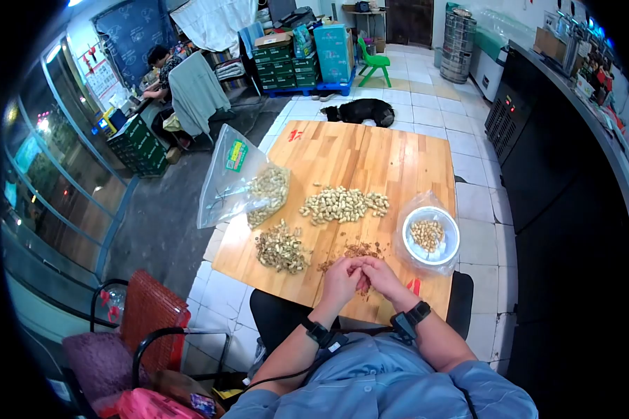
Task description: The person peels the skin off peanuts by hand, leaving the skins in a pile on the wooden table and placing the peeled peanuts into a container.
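My left hand (340, 281) and my right hand (380, 275) meet near the table's front edge, fingers closed and pressed together. Whatever they hold is too small or hidden to make out. Reddish-brown peanut skins (362, 249) lie scattered just beyond and beneath my fingers. To the left is a heap of broken peanut shells (281, 250). Whole unshelled peanuts (342, 205) form a pile further back. On the right stands a white bowl (451, 237) in a clear plastic bag, with shelled peanuts (427, 235) in it. A clear bag of unshelled peanuts (267, 187) leans at the left edge.
The wooden table (377, 150) spans the middle. A black dog (363, 112) lies on the tiles behind it. Another person (162, 73) sits at a desk at the back left. A red-backed chair (150, 318) is at front left; a dark counter (566, 181) runs along the right.
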Tool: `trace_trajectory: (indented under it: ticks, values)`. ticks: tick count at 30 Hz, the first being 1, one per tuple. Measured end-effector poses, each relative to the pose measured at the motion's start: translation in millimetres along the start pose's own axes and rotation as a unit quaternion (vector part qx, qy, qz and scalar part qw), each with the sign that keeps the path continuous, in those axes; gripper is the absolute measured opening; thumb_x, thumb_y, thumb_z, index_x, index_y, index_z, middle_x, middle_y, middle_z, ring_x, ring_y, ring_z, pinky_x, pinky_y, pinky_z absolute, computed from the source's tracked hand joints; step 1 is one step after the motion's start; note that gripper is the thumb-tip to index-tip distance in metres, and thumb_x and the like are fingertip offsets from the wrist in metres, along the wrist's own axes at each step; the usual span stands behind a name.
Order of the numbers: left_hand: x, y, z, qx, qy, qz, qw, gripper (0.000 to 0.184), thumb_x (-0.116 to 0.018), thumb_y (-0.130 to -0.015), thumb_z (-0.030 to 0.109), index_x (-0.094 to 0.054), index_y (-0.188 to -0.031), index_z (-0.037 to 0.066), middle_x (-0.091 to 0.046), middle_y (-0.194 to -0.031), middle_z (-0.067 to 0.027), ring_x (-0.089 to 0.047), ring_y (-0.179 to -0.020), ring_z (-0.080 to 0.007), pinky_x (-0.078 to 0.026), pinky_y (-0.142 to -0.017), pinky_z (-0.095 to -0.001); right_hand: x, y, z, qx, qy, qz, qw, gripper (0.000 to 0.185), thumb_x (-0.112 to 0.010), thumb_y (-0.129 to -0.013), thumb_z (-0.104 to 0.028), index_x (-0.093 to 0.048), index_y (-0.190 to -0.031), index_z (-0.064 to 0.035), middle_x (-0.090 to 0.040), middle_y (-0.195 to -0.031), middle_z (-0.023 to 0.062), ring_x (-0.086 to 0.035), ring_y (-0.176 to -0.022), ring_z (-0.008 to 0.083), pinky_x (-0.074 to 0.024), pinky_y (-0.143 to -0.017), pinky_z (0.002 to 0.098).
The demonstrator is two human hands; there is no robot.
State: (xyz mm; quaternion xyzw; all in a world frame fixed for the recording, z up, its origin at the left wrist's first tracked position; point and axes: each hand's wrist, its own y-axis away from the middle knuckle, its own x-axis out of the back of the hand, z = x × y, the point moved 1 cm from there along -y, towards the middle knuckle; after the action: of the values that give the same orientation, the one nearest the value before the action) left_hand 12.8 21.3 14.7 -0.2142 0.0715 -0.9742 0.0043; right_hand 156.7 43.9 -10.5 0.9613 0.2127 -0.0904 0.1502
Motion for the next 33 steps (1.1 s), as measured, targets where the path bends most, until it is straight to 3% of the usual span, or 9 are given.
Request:
trace_trajectory:
  ticks: [6, 15, 18, 21, 24, 27, 30, 33]
  values:
    - [2, 0, -7, 0.023, 0.008, -0.007, 1.0, 0.009, -0.067, -0.084, 0.005, -0.068, -0.093, 0.001, -0.063, -0.083, -0.0097, -0.066, -0.071, -0.0186, -0.053, -0.064, -0.0303, -1, 2, -1, 0.038, 0.036, -0.024, 0.998, 0.036, -0.035, -0.102, -0.012, -0.05, -0.134, -0.0023, -0.062, -0.078, 0.0043, -0.06, -0.06, 0.0106, -0.049, -0.052, 0.0229]
    - [6, -2, -16, 0.111, 0.142, -0.12, 0.976, 0.01, -0.065, -0.09, 0.004, -0.066, -0.098, -0.001, -0.067, -0.081, -0.0053, -0.063, -0.071, -0.0112, -0.052, -0.065, -0.0253, 0, 10, 0, 0.061, 0.041, -0.029, 0.997, 0.037, -0.037, -0.104, -0.012, -0.045, -0.138, -0.0021, -0.059, -0.076, 0.004, -0.056, -0.056, 0.0087, -0.0482, -0.051, 0.0205]
    - [7, 0, -13, 0.115, 0.156, -0.107, 0.975, 0.009, -0.064, -0.09, 0.005, -0.066, -0.097, -0.001, -0.067, -0.081, -0.0052, -0.063, -0.071, -0.0111, -0.051, -0.065, -0.0249, -2, 12, -4, 0.058, 0.03, -0.021, 0.998, 0.036, -0.039, -0.103, -0.014, -0.047, -0.137, -0.0027, -0.058, -0.076, 0.0047, -0.056, -0.055, 0.0087, -0.0483, -0.051, 0.021]
    - [1, -1, -25, 0.118, 0.132, -0.025, 0.984, 0.008, -0.065, -0.09, 0.007, -0.065, -0.093, 0.0, -0.066, -0.077, -0.0037, -0.062, -0.068, -0.0103, -0.051, -0.062, -0.0245, -3, 12, -10, 0.024, -0.015, 0.026, 0.999, 0.036, -0.044, -0.102, -0.016, -0.048, -0.136, -0.004, -0.058, -0.071, 0.0031, -0.054, -0.055, 0.0085, -0.0439, -0.048, 0.0224]
    - [7, -1, -23, 0.122, 0.142, -0.011, 0.982, 0.009, -0.066, -0.089, 0.008, -0.066, -0.093, 0.001, -0.067, -0.078, -0.0032, -0.062, -0.069, -0.0098, -0.051, -0.063, -0.0239, 2, 8, -9, 0.039, 0.085, 0.088, 0.992, 0.036, -0.053, -0.099, -0.019, -0.051, -0.131, -0.0038, -0.057, -0.069, 0.0016, -0.053, -0.054, 0.0084, -0.0423, -0.046, 0.0225]
    - [9, -2, -30, 0.128, 0.17, -0.013, 0.977, 0.008, -0.066, -0.089, 0.007, -0.066, -0.094, 0.0, -0.067, -0.079, -0.0033, -0.062, -0.07, -0.0093, -0.051, -0.064, -0.0241, 3, 6, -5, 0.018, 0.083, 0.118, 0.989, 0.029, -0.061, -0.095, -0.023, -0.06, -0.117, -0.0033, -0.059, -0.07, 0.0009, -0.054, -0.058, 0.0076, -0.0445, -0.051, 0.0228]
    - [9, 2, -21, 0.105, 0.169, -0.008, 0.98, 0.01, -0.066, -0.089, 0.006, -0.067, -0.096, 0.0, -0.067, -0.08, -0.0037, -0.062, -0.071, -0.0089, -0.051, -0.064, -0.0238, 4, -1, 1, -0.012, 0.098, 0.092, 0.991, 0.023, -0.063, -0.094, -0.025, -0.065, -0.1, -0.003, -0.062, -0.075, 0.0009, -0.056, -0.064, 0.0072, -0.0463, -0.057, 0.0235]
    - [3, 3, -32, 0.125, 0.177, -0.016, 0.976, 0.015, -0.065, -0.091, 0.008, -0.066, -0.103, -0.002, -0.069, -0.087, -0.0058, -0.064, -0.077, -0.0106, -0.053, -0.069, -0.024, -1, -1, 7, -0.011, 0.01, 0.087, 0.996, 0.024, -0.063, -0.094, -0.026, -0.067, -0.091, -0.0031, -0.065, -0.079, 0.0014, -0.057, -0.069, 0.0071, -0.0466, -0.062, 0.024]
